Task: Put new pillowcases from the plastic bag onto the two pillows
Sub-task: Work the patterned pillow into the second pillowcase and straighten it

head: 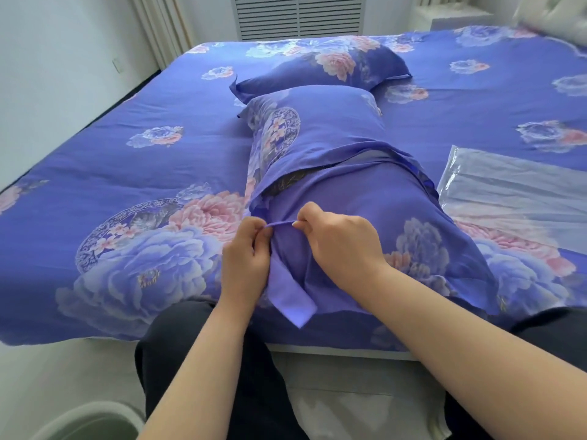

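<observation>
near pillow (317, 134) inside purple pillowcase (365, 249)

Bright, even daylight, seems to come from my far right. Soft shadows only, under my left hand (246, 252) and right hand (340, 246). Plastic bag (514, 188) throws white glare. Wide-angle bend curves the bed (133, 173) edges. Headboard (552, 17) corner blown out, slightly smeared. Centre sharp, overall compression softness.

No readable text

The bedspread (158, 173), the pillowcases (333, 131) and the plastic bag (514, 192) carry only flower patterns or plain surfaces; no words, brands, labels or numbers can be made out.
</observation>
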